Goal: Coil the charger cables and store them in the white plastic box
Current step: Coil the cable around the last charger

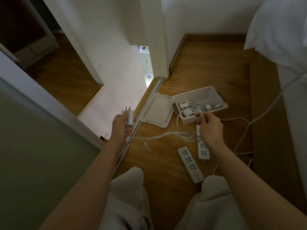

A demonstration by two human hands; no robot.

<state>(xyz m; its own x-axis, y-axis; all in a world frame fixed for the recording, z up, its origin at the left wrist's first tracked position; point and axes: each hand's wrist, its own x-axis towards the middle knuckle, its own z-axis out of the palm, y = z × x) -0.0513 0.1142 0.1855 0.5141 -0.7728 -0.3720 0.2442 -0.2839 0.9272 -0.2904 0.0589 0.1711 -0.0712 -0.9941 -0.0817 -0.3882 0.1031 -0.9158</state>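
The slack cable [166,135] sagging between the hands trails over the floor [166,163] beside two power strips [190,164] and could snag on them, or knot on itself if wound hastily; a loose coil might spring open in the already crowded white plastic box [196,95]. The left hand [120,126] grips the charger adapter [127,117], prongs up; the right hand [210,128] pinches the cable just in front of the box. The cable is thin, white and limp, seemingly doubled in places, though dim light blurs it
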